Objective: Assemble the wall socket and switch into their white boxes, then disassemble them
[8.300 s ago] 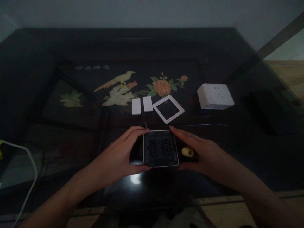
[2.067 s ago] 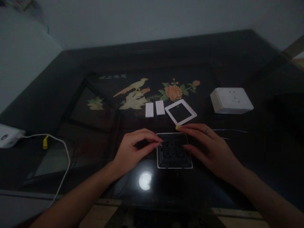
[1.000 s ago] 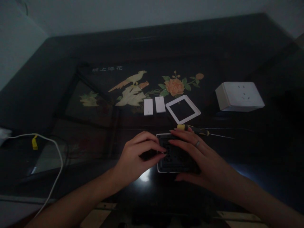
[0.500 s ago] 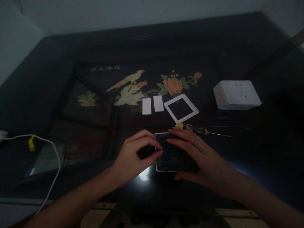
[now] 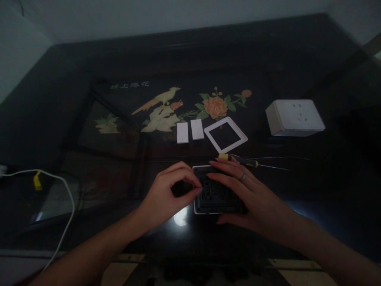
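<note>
Face down on the dark tabletop lies a square wall switch, its black inner side with white edges facing up. My right hand, with a ring on one finger, grips it: fingers rest across its far part and the thumb lies by its near edge. My left hand is closed in a pinch over the switch's left part; whatever is between thumb and forefinger is too small and dark to make out. Just beyond my right fingers lies a screwdriver with a yellow and black handle, its shaft pointing right.
Two white rocker plates and a white square frame lie beyond my hands. At the right stands a stack of white socket panels. A white cable with a yellow tag curves along the left side. The glossy table meets a wall.
My left thumb and forefinger have shifted slightly left over the switch, still pinched. My right hand keeps its place on it. The whole view has moved a little.
</note>
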The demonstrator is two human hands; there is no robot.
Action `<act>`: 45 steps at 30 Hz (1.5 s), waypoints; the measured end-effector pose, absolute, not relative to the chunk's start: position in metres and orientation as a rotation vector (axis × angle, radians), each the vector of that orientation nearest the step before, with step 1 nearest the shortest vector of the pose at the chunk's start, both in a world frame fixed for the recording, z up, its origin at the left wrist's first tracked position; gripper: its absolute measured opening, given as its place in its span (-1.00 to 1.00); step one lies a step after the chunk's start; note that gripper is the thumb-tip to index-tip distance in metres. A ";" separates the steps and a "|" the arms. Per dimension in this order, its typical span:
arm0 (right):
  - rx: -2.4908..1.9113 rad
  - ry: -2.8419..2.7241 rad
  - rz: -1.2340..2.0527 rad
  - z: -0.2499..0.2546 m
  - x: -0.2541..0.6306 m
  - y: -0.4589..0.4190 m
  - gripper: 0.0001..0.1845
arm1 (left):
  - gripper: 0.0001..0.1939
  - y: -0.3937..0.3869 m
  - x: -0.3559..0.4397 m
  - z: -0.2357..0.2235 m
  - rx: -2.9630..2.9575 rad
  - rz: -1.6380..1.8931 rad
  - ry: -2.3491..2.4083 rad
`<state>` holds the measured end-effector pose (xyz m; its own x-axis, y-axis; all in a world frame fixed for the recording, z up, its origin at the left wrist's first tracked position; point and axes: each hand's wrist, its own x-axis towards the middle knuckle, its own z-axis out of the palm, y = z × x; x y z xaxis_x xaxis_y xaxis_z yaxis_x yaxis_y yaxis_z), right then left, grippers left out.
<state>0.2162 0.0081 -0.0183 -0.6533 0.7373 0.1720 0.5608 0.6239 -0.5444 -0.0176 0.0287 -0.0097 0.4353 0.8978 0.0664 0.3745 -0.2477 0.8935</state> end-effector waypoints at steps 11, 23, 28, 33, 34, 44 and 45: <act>-1.321 -2.209 0.397 -0.007 0.233 0.018 -0.64 | -0.91 0.030 -0.017 -0.011 1.674 0.697 1.130; -1.654 -2.289 0.141 -0.029 0.257 0.035 -0.81 | -0.88 0.034 -0.026 -0.010 1.838 0.805 1.029; -1.650 -2.165 0.144 -0.015 0.254 0.032 -0.79 | -0.83 0.035 -0.029 -0.010 1.874 0.962 1.063; -1.271 -2.217 0.243 0.012 0.231 0.017 -0.82 | -0.56 0.029 -0.025 -0.006 1.850 1.059 0.964; -1.189 -2.232 0.265 0.017 0.223 0.013 -0.81 | -0.52 0.026 -0.024 -0.005 1.827 1.069 0.923; -0.956 -2.204 0.396 0.039 0.189 0.010 -0.69 | -0.78 0.022 -0.035 0.015 1.356 1.500 0.583; -1.003 -2.192 0.398 0.037 0.193 0.013 -0.69 | -0.79 0.024 -0.038 0.019 1.293 1.574 0.538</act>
<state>0.1933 0.0127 0.0366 -0.4687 0.7549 0.4588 0.5455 0.6558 -0.5218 -0.0375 0.0245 0.0191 0.0583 0.8792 0.4729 -0.4059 -0.4119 0.8158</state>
